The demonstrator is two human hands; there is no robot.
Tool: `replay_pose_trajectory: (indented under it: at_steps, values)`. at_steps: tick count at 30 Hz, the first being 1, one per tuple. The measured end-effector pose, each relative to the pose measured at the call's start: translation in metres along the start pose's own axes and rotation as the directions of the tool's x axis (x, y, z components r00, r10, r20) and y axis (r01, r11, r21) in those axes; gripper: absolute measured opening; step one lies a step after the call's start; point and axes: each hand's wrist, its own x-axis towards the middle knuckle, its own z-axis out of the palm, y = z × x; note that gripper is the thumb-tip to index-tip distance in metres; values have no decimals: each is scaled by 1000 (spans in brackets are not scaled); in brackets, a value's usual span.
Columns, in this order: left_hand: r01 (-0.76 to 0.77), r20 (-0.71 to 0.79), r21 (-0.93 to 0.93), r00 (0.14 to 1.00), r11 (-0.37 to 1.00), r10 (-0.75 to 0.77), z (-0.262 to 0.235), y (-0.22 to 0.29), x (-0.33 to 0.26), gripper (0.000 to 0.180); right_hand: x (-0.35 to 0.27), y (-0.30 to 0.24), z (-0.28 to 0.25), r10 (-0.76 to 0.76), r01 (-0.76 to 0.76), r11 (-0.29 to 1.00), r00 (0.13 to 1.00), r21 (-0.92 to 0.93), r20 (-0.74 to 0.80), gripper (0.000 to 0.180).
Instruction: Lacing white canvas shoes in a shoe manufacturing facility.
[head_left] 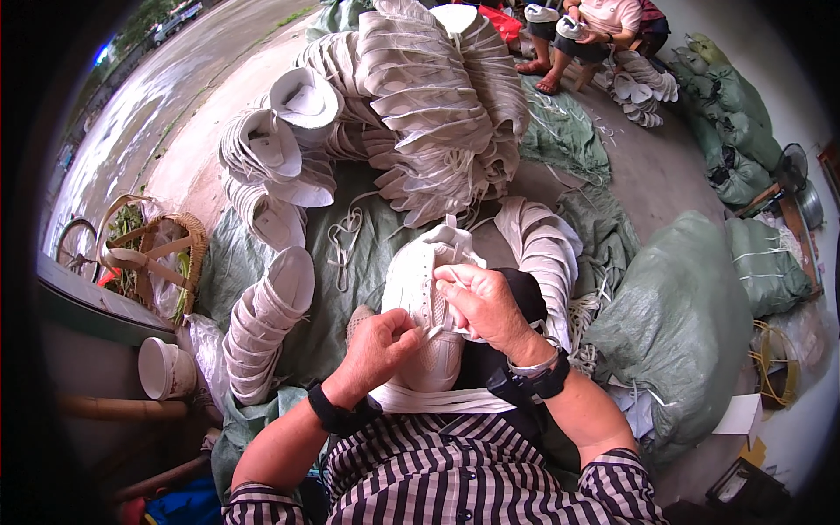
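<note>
A white shoe upper [429, 365] with a mesh front rests on my lap, its toe pointing towards me. Its eyelet rows run up the middle, and a white shoelace [430, 332] passes through the lowest holes. My left hand [382, 346] pinches one end of the lace at the left of the toe. My right hand [486, 306] lies over the right side of the upper, with its fingers closed on the lace near the eyelets. Spare white laces [446, 401] stretch across my lap below the toe.
Nested white uppers stand in a large pile [420, 96] ahead and in a stack [267, 328] at my left. A big green sack [678, 324] bulges at my right. A white bucket [166, 368] and a wicker basket [179, 254] sit left. Another person [604, 26] sits far right, handling uppers.
</note>
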Motion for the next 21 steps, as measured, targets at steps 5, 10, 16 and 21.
replay_pose_trajectory:
  at_steps: [5,10,16,21]
  values:
    - [44,-89,-20,995,999,-45,7,-12,2,24,-6,12,-8,281,-288,957,913,-21,295,27]
    - [-77,-316,419,922,905,224,15,2,-2,21,-15,7,-5,270,-249,962,931,-116,245,28]
    - [-314,-88,573,895,757,437,17,1,-7,16,-37,20,-3,217,-187,972,947,-142,238,33]
    - [-75,-114,-13,991,997,73,11,-12,-13,27,-29,24,2,263,-272,962,938,5,226,36]
